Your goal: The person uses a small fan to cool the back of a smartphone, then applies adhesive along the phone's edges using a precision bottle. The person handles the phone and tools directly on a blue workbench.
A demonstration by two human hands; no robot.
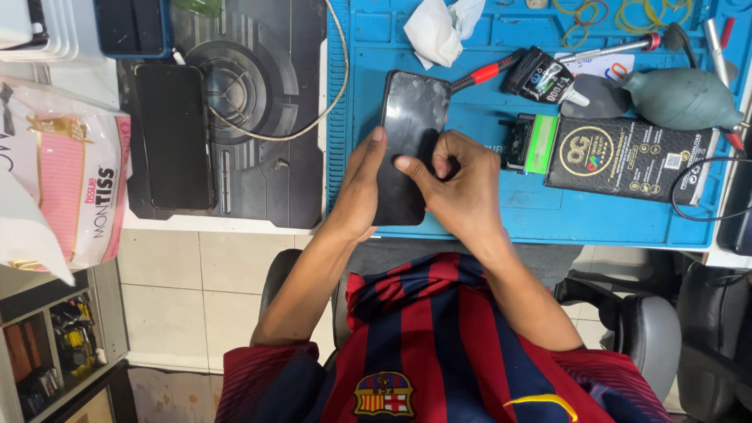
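The person holds a dark smartphone upright between both hands over the near edge of a blue work mat on the bench. The left hand lies along the phone's left side, its fingers stretched up the edge with the palm against the lower corner. The right hand is curled against the phone's right side, its thumb laid across the glass near the middle and the other fingers bent in behind the edge. The phone's screen is unlit and smudged.

Just right of the right hand sits a small green and black box, and beyond it a flat black package. A crumpled white tissue lies above the phone. A second dark phone rests well to the left on a black pad.
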